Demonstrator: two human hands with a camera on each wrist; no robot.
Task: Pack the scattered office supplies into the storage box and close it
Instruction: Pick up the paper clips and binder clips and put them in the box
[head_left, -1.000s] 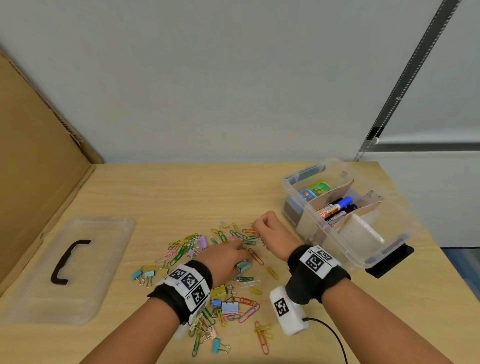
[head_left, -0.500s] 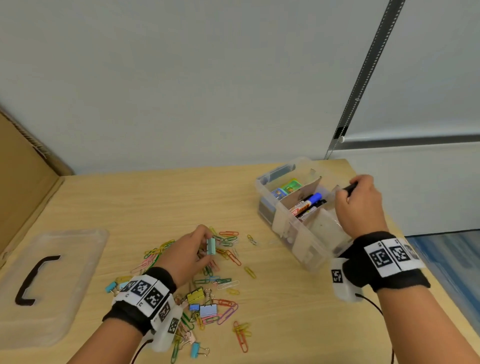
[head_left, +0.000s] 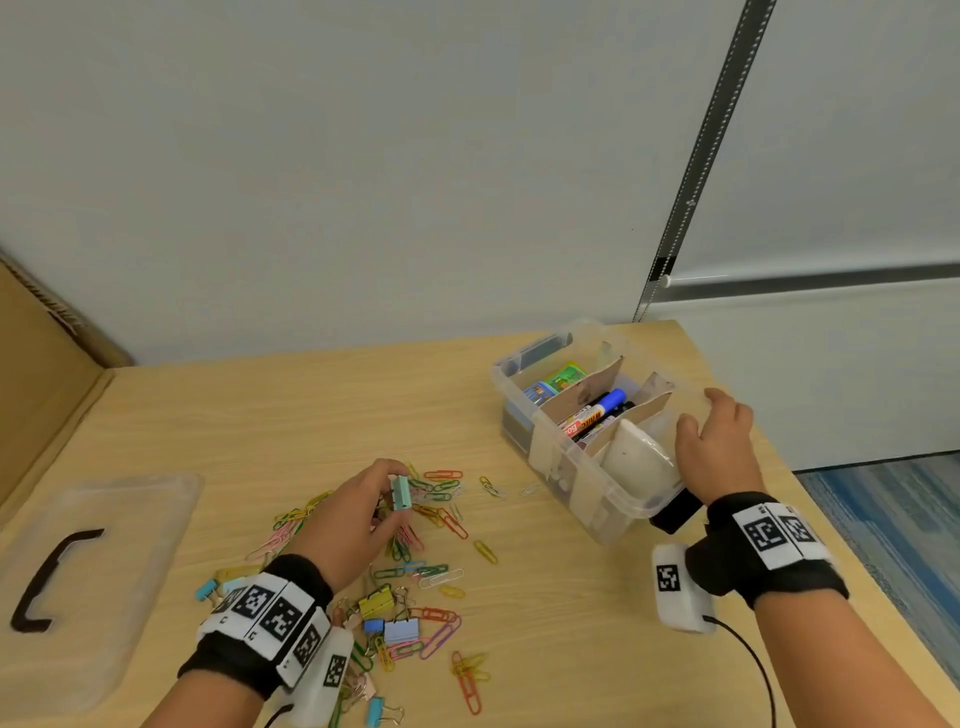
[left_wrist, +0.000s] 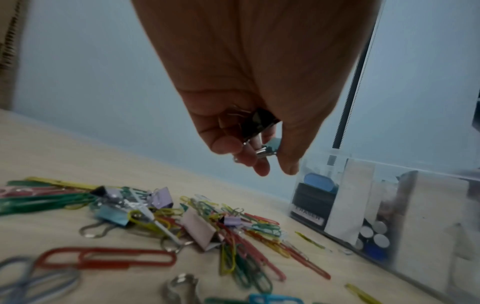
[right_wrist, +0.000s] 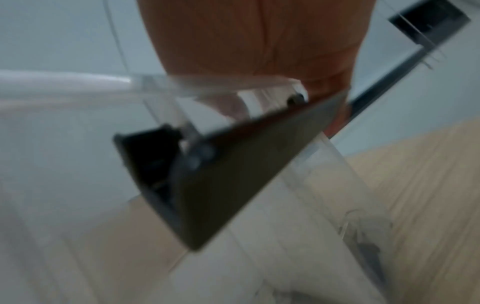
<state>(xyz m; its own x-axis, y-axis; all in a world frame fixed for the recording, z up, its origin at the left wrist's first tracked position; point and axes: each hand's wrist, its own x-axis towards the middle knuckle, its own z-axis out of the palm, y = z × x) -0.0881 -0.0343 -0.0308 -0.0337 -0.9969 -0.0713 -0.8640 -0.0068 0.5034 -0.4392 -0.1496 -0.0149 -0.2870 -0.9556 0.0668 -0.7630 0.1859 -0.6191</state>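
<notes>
Left hand (head_left: 358, 512) hovers just above the scatter with thumb and fingers pinching a pale green binder clip (head_left: 401, 492); the left wrist view shows a black clip tucked in the same curled fingers (left_wrist: 255, 164); right hand (head_left: 714, 447) is at the near end of the storage box (head_left: 587, 488), its fingers loosely spread over the rim, holding nothing that can be seen, though the right wrist view is too blurred to settle whether they touch it. By size: the table (head_left: 311, 410) carries the clear lid (head_left: 93, 587), handle up, well apart at the left; the box stands open at the right, cardboard dividers splitting it, markers (head_left: 597, 413) in the middle compartment; paper clips (head_left: 441, 519) and more binder clips lie loose between the wrists. The step in hand looks like gathering clips, early in the packing; the next move likely calls for carrying the pinched clips across to a free compartment while the right hand steadies the box.
</notes>
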